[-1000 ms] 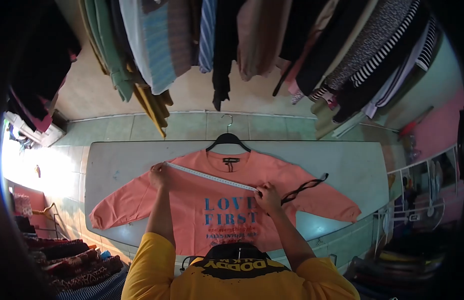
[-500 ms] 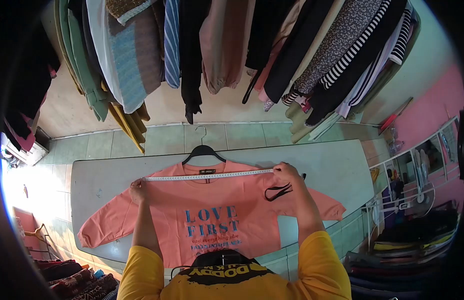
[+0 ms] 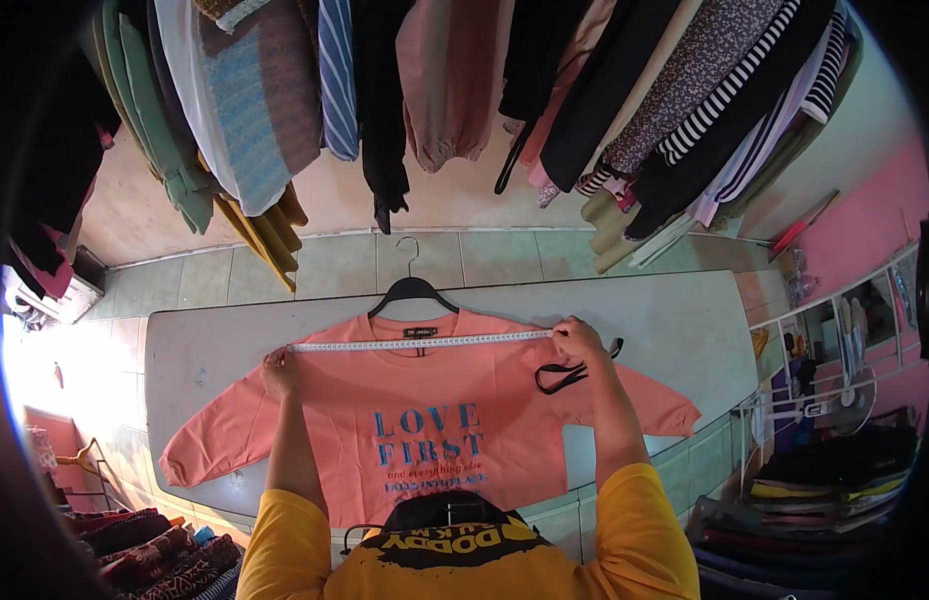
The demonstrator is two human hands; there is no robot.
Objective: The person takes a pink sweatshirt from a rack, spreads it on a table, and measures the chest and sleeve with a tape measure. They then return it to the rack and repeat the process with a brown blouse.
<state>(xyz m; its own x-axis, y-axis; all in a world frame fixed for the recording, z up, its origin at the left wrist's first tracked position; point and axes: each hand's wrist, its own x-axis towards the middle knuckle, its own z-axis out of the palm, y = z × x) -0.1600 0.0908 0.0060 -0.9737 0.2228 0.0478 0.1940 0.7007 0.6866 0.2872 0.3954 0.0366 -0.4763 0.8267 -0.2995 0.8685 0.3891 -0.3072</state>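
Two grips span the coral top [image 3: 429, 382] in my remote view; it lies front up on the tabletop [image 3: 674, 308], neckline far, hem near. On the left, my left grip [image 3: 279, 373] looks pinched on one end of the white measuring tape [image 3: 464, 342], at the shoulder. From there the tape runs right, its long axis almost level from shoulder to shoulder, passing just near of the collar label [image 3: 420, 331]. Midway, the black hanger [image 3: 414, 290] pokes out of the neckline toward the far side. On the right, my right grip [image 3: 579, 340] pinches the tape by the other shoulder, slightly farther out than the left. Just near of it lies a dark looped strip [image 3: 561, 379].
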